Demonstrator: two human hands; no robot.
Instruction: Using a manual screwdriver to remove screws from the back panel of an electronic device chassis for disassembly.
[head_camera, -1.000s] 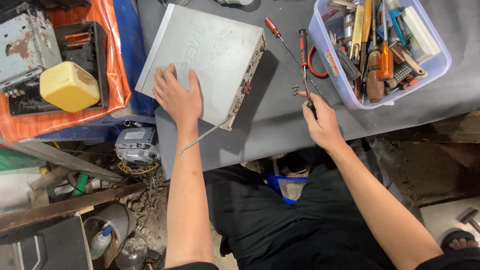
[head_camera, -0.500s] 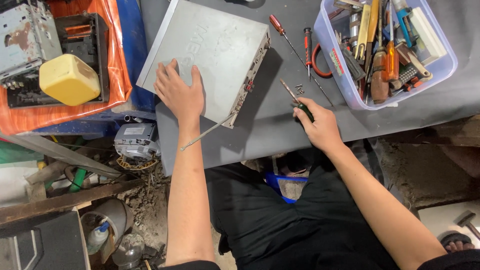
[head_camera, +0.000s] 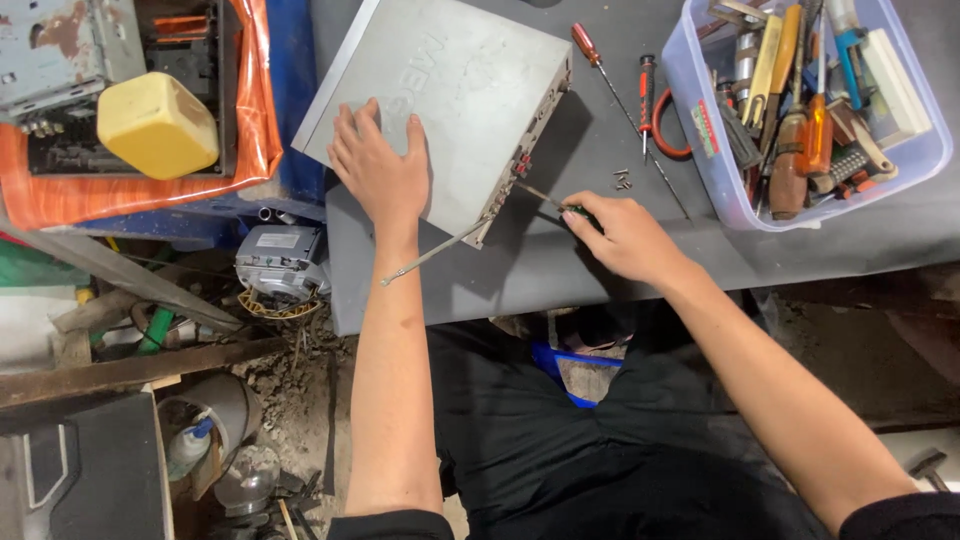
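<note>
A flat grey metal device case (head_camera: 450, 90) lies tilted on the dark grey table (head_camera: 560, 270). My left hand (head_camera: 380, 170) rests palm down on its near corner, fingers spread. My right hand (head_camera: 620, 235) grips a screwdriver (head_camera: 550, 200) by its dark handle, and the shaft points left at the case's side panel with small red and white sockets (head_camera: 520, 165). A thin metal rod (head_camera: 435, 250) sticks out from under the case's near corner.
Two red-handled screwdrivers (head_camera: 600, 60) and several loose screws (head_camera: 622, 180) lie beside a clear plastic tub (head_camera: 800, 110) full of tools. At left sit a yellow block (head_camera: 155, 125), old electronics on orange sheeting (head_camera: 250, 150), and floor clutter below the table edge.
My right hand has moved left with the screwdriver, from near the loose screws to the case's side panel. My left hand stays on the case.
</note>
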